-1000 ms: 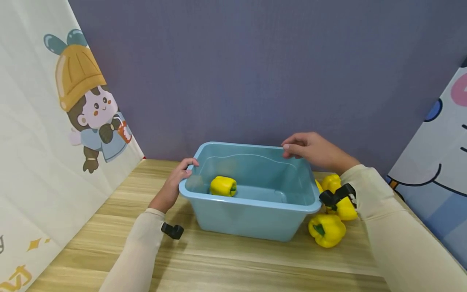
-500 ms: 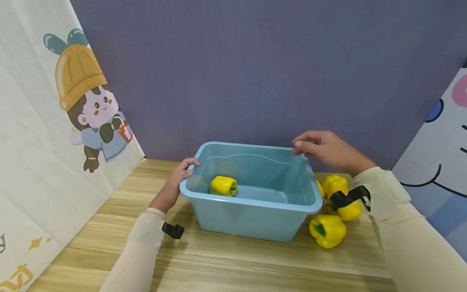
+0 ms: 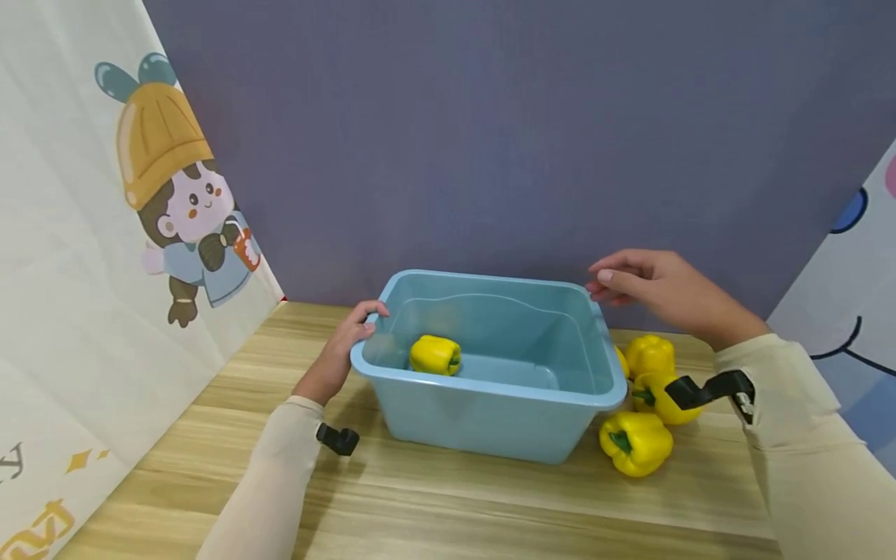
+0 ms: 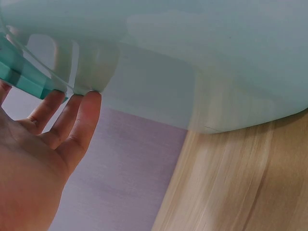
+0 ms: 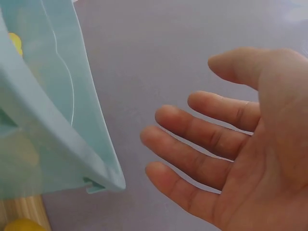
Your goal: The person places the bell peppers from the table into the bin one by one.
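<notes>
"One wood-grain table [image 3: 434, 509] is bearing a rectangular blue plastic tub [image 3: 483, 420]. Hands?"

"Left hand [image 3: 341, 348] is gripping its left rim; right hand [image 3: 668, 289] is hovering near the far-right corner, fingers relaxed. One yellow bell pepper [image 3: 434, 355] is lying inside, four others [image 3: 638, 445] outside, right."

On the white cloth [image 3: 70, 350], left of and below the cartoon figure [image 3: 199, 218], a grey letter [image 3: 17, 460] resembles "y"; farther below that figure, orange lettering [image 3: 42, 529] is cut off, unreadable.
</notes>
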{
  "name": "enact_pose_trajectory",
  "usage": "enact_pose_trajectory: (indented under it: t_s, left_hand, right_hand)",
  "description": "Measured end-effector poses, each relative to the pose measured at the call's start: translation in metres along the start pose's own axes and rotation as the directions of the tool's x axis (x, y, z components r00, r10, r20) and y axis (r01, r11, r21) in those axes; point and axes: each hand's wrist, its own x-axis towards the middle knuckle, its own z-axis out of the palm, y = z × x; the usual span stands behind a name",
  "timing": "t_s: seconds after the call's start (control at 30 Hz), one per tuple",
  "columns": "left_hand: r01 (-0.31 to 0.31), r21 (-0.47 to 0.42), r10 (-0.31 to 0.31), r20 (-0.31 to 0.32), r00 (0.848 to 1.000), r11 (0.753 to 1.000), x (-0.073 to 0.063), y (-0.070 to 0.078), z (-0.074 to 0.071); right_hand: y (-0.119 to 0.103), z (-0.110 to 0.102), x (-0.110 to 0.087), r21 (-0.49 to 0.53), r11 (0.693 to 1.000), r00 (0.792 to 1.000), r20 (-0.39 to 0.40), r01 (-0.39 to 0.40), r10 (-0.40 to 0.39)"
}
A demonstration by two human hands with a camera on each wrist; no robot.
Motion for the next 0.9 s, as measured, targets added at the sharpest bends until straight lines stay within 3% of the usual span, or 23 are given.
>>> enact_pose_trajectory:
  t_s: [0.4, 0.9]
  left_hand:
    - [0.006, 0.017, -0.005, -0.03, 1.0, 1.0, 0.011, 0.0, 0.007]
    - [-0.004, 0.014, 0.005, -0.023, 1.0, 1.0, 0.01, -0.002, 0.006]
  right_hand:
    - [0.025, -0.022, -0.004, -0.049, 0.999, 1.0, -0.021, -0.016, 0.015]
    - [0.039, -0.022, -0.025, -0.101, 0.994, 0.999, -0.004, 0.042, -0.043]
